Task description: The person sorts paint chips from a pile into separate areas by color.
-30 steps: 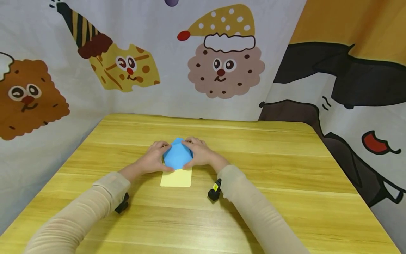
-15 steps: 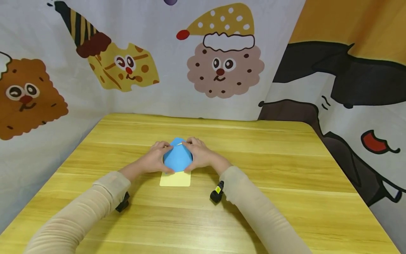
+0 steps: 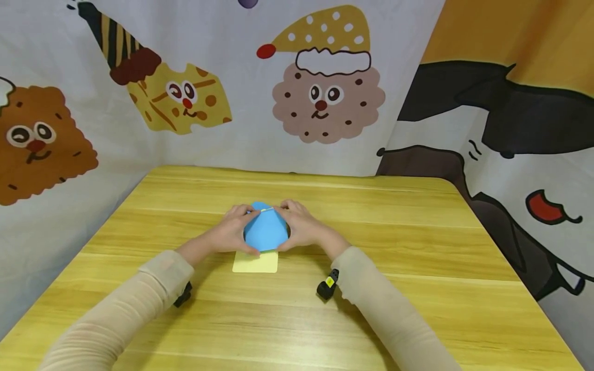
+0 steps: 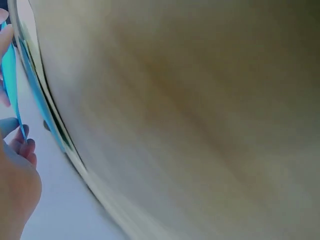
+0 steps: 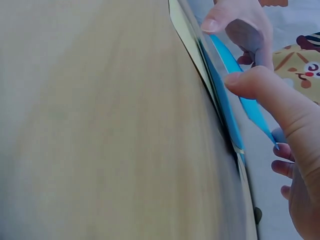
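A blue sheet of paper, bowed and tapering toward its far side, is raised above the table between my two hands. My left hand pinches its left side, thumb at the near corner and fingers at the far edge. On the opposite side my right hand grips it the same way. Under it, a yellow sheet lies on the table, its near part showing. A second blue piece peeks out beyond the held one. The right wrist view shows this lower blue piece on the yellow layer, apart from the held sheet.
The wood-grain table spreads around both arms. A black wrist camera hangs by the right cuff, and another black device by the left. Behind the table hangs a curtain printed with cartoon food faces.
Both hands have shifted slightly right with the blue sheet, the right hand more so. The held sheet has tilted, and a thin pale strip now shows between it and the blue piece behind.
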Demonstrator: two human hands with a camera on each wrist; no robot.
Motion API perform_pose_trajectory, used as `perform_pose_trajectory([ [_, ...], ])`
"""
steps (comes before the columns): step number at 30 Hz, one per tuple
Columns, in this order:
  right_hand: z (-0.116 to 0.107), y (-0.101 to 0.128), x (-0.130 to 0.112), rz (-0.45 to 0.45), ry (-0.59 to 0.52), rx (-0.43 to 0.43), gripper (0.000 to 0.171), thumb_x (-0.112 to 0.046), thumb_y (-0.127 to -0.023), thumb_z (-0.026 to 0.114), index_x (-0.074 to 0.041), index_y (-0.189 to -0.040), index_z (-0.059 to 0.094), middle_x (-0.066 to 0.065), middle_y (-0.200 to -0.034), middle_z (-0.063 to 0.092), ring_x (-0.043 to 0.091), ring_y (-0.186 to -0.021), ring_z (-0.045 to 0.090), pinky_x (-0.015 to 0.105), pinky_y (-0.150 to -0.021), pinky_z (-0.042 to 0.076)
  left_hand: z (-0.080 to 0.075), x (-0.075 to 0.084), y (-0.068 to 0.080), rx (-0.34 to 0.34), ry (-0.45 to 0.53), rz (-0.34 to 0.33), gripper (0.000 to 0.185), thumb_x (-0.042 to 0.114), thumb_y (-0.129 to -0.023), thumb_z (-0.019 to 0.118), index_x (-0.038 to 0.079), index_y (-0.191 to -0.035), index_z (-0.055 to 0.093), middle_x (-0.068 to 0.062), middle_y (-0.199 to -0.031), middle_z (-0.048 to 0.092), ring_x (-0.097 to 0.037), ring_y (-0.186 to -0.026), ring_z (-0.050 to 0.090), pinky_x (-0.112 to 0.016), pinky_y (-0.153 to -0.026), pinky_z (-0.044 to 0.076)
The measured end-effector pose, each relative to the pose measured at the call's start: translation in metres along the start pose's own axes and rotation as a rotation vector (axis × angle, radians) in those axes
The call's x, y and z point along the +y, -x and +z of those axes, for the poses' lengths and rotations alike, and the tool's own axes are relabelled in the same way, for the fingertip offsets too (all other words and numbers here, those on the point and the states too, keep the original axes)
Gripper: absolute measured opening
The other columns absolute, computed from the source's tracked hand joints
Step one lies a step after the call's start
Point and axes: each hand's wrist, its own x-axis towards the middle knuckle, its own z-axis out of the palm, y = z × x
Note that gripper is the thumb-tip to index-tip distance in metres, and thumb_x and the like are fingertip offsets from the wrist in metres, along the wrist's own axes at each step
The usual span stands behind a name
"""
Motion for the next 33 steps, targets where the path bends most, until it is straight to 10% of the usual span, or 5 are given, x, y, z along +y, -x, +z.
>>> perform_pose_trajectory([
  [33,-0.042,0.076,0.051,0.122,-0.091,0.134,0.105,-0.044,-0.068,0.083,-0.003,-0.149,0.03,0.013,-0.141,0.03,0.03,-0.128,0.029,0.053,-0.101,0.029,0.02,0.057,-0.071,0.003,0.007,0.053,0.098,0.052,-0.069,0.077,0.005,-0.146,0.039,-0.01,-0.144,0.038,-0.026,-0.131,0.028,-0.051,-0.103,0.026],
])
